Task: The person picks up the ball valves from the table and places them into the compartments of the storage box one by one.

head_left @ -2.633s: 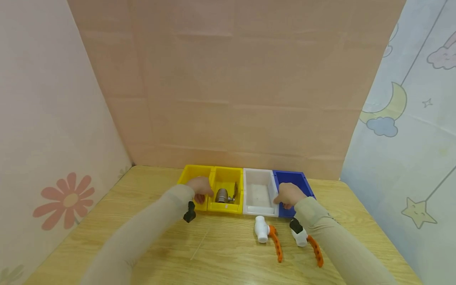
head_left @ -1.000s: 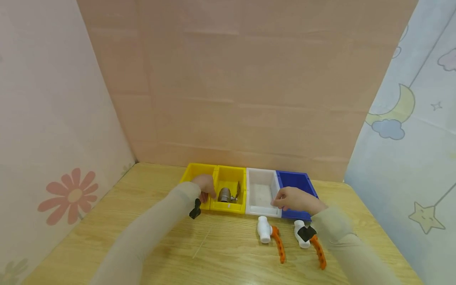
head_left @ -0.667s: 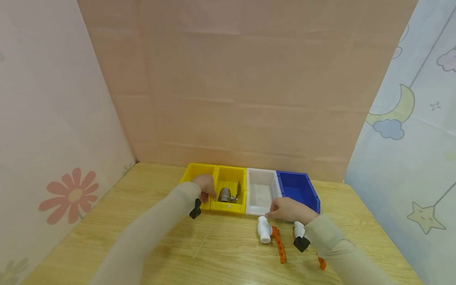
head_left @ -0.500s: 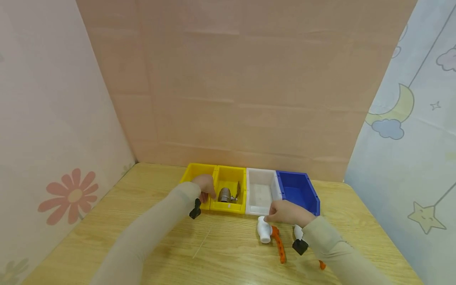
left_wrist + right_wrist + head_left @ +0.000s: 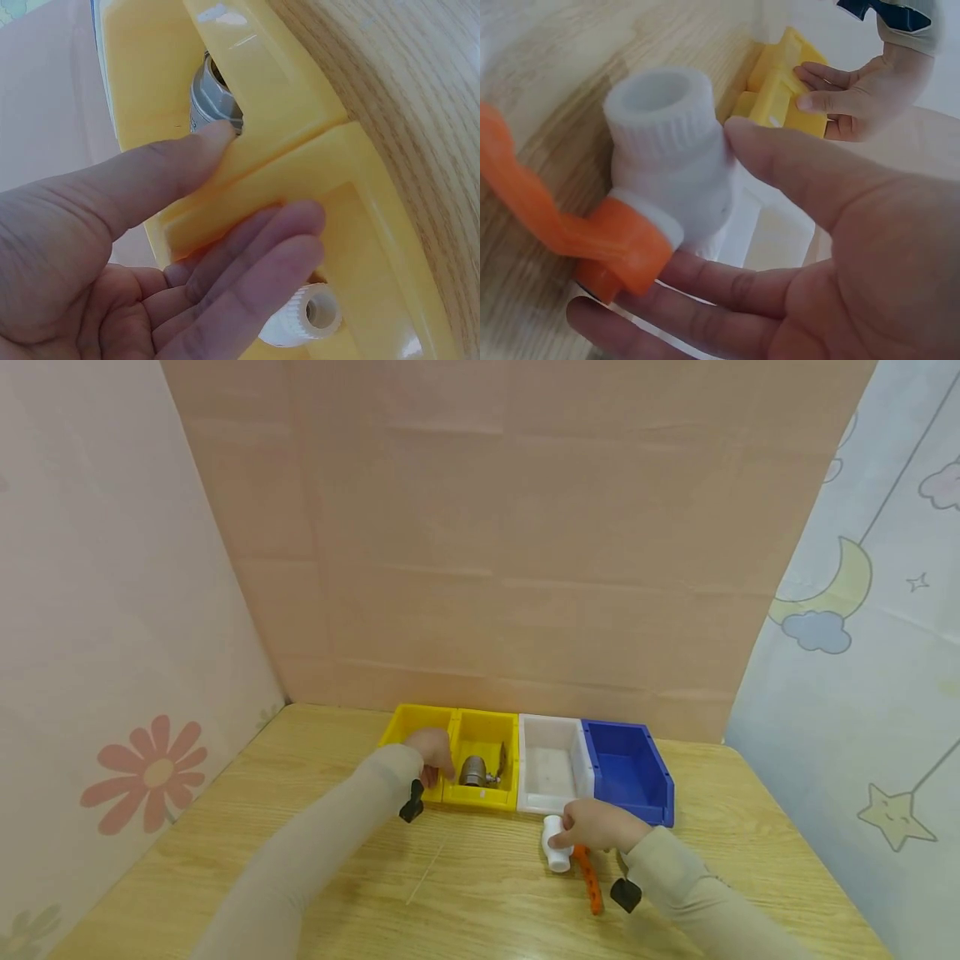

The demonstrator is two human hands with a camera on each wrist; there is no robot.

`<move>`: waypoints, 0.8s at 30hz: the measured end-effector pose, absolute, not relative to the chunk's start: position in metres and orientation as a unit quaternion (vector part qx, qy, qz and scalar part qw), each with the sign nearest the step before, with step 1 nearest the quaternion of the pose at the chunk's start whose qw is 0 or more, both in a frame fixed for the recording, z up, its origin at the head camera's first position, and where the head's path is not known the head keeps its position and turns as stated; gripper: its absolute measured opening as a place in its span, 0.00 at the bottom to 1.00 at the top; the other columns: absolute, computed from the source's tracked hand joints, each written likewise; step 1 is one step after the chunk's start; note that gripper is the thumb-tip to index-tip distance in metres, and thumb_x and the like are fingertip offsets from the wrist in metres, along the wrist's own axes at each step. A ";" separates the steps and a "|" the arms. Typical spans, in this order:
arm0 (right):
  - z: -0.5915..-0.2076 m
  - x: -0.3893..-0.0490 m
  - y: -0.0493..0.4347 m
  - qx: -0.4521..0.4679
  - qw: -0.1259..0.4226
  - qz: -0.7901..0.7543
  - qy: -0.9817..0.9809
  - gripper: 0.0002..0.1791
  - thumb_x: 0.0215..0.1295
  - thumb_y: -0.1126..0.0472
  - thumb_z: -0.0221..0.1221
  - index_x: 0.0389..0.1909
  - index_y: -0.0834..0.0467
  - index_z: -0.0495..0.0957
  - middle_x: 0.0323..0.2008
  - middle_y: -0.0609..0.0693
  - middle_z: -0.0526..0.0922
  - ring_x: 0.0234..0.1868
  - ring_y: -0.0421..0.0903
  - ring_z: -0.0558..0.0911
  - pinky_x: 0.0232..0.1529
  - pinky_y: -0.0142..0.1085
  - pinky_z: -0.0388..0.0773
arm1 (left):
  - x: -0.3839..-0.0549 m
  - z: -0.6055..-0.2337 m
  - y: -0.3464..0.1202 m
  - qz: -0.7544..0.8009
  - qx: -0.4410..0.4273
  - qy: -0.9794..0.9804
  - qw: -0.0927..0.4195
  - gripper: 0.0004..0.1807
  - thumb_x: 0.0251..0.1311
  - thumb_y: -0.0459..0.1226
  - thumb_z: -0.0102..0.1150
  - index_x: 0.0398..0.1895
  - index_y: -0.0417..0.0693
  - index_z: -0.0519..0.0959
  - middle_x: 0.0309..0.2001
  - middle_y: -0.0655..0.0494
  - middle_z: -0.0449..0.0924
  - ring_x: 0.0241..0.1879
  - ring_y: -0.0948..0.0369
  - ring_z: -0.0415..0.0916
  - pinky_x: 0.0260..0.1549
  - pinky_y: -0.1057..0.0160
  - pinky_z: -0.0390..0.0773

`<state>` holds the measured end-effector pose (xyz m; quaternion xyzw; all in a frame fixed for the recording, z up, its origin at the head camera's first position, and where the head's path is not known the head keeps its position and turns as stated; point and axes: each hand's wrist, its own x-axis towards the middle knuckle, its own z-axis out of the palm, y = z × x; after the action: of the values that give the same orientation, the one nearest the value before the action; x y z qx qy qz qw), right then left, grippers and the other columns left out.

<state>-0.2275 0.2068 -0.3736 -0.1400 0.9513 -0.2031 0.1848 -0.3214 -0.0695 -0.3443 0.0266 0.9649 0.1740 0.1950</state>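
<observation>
My right hand holds a white plastic ball valve with an orange lever, lying on the table in front of the bins. Its thumb is at the white body, and the fingers pass behind the lever's hub. My left hand stays at the divider between two yellow bins, fingers loosely extended. In the left wrist view its thumb is beside a metal valve in one bin. Its fingers hang in the other, near a white ribbed fitting, partly hidden.
A white bin and a blue bin continue the row to the right of the yellow bins. A second white valve is mostly hidden under the right forearm. A thin pale strip lies on the wooden table.
The right hand has come from the blue bin, past the white bin's front edge, down to the nearer orange-levered valve. The left hand has barely moved over the yellow bins.
</observation>
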 end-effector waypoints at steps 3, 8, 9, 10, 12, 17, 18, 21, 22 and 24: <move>-0.375 -0.225 0.205 -0.127 0.185 -0.210 0.952 0.19 0.57 0.50 0.67 0.23 0.57 0.70 0.18 0.45 0.65 0.14 0.41 0.62 0.18 0.32 0.58 | -0.322 -0.345 -0.070 0.167 0.031 0.966 0.193 0.12 0.52 0.39 0.72 0.21 0.40 0.82 0.22 0.45 0.84 0.23 0.52 0.84 0.17 0.63 0.80; -0.377 -0.221 0.203 -0.117 0.179 -0.203 0.955 0.19 0.57 0.48 0.68 0.24 0.57 0.71 0.19 0.46 0.68 0.16 0.42 0.66 0.17 0.34 0.64 | -0.323 -0.346 -0.070 0.172 0.030 0.965 0.197 0.12 0.52 0.39 0.72 0.21 0.40 0.82 0.22 0.44 0.84 0.22 0.53 0.83 0.18 0.63 0.81; -0.378 -0.221 0.202 -0.118 0.177 -0.199 0.957 0.19 0.57 0.48 0.67 0.24 0.57 0.72 0.19 0.47 0.69 0.16 0.43 0.67 0.17 0.34 0.66 | -0.323 -0.346 -0.070 0.175 0.028 0.964 0.198 0.12 0.51 0.39 0.72 0.21 0.40 0.82 0.22 0.44 0.84 0.21 0.53 0.83 0.18 0.63 0.81; -0.378 -0.221 0.201 -0.118 0.175 -0.195 0.958 0.19 0.57 0.47 0.67 0.24 0.57 0.72 0.20 0.47 0.70 0.17 0.43 0.68 0.17 0.35 0.67 | -0.323 -0.347 -0.070 0.178 0.026 0.963 0.199 0.12 0.51 0.39 0.72 0.21 0.40 0.82 0.22 0.44 0.84 0.21 0.53 0.83 0.18 0.62 0.81; -0.379 -0.220 0.200 -0.113 0.170 -0.188 0.961 0.19 0.56 0.46 0.67 0.25 0.56 0.72 0.21 0.48 0.72 0.19 0.44 0.71 0.18 0.36 0.70 | -0.324 -0.347 -0.070 0.178 0.025 0.963 0.200 0.12 0.51 0.39 0.72 0.21 0.40 0.82 0.21 0.45 0.84 0.20 0.54 0.83 0.18 0.62 0.81; -0.383 -0.218 0.197 -0.113 0.149 -0.175 0.967 0.21 0.55 0.45 0.68 0.26 0.57 0.73 0.21 0.49 0.73 0.20 0.45 0.72 0.20 0.38 0.72 | -0.325 -0.348 -0.070 0.176 0.022 0.963 0.201 0.12 0.51 0.39 0.72 0.21 0.40 0.82 0.20 0.45 0.83 0.18 0.55 0.81 0.18 0.62 0.81; -0.384 -0.218 0.196 -0.115 0.143 -0.170 0.968 0.21 0.54 0.45 0.68 0.26 0.58 0.73 0.21 0.49 0.73 0.21 0.46 0.72 0.20 0.37 0.71 | -0.325 -0.348 -0.070 0.178 0.020 0.963 0.203 0.12 0.51 0.39 0.73 0.21 0.40 0.82 0.20 0.45 0.83 0.18 0.55 0.81 0.18 0.62 0.81; -0.387 -0.218 0.194 -0.118 0.126 -0.160 0.972 0.23 0.51 0.44 0.69 0.26 0.58 0.73 0.21 0.49 0.73 0.22 0.46 0.72 0.22 0.36 0.68 | -0.325 -0.348 -0.070 0.180 0.018 0.962 0.204 0.12 0.51 0.39 0.73 0.21 0.40 0.82 0.20 0.45 0.83 0.18 0.54 0.81 0.18 0.62 0.81; -0.388 -0.218 0.194 -0.117 0.123 -0.157 0.973 0.23 0.51 0.43 0.69 0.26 0.58 0.73 0.21 0.49 0.73 0.22 0.46 0.72 0.23 0.36 0.67 | -0.326 -0.348 -0.070 0.181 0.017 0.962 0.204 0.12 0.51 0.39 0.73 0.21 0.40 0.82 0.21 0.45 0.83 0.18 0.54 0.81 0.18 0.62 0.81; -0.390 -0.218 0.193 -0.113 0.121 -0.153 0.974 0.24 0.50 0.42 0.70 0.26 0.59 0.73 0.21 0.49 0.73 0.22 0.46 0.72 0.23 0.36 0.67 | -0.326 -0.348 -0.070 0.184 0.015 0.961 0.205 0.12 0.51 0.39 0.73 0.22 0.40 0.82 0.21 0.45 0.83 0.19 0.54 0.81 0.18 0.62 0.81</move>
<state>-0.2175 0.1927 -0.3895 -0.1133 0.9742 -0.1532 0.1210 -0.3256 -0.0700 -0.3483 0.0148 0.9612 0.1840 0.2049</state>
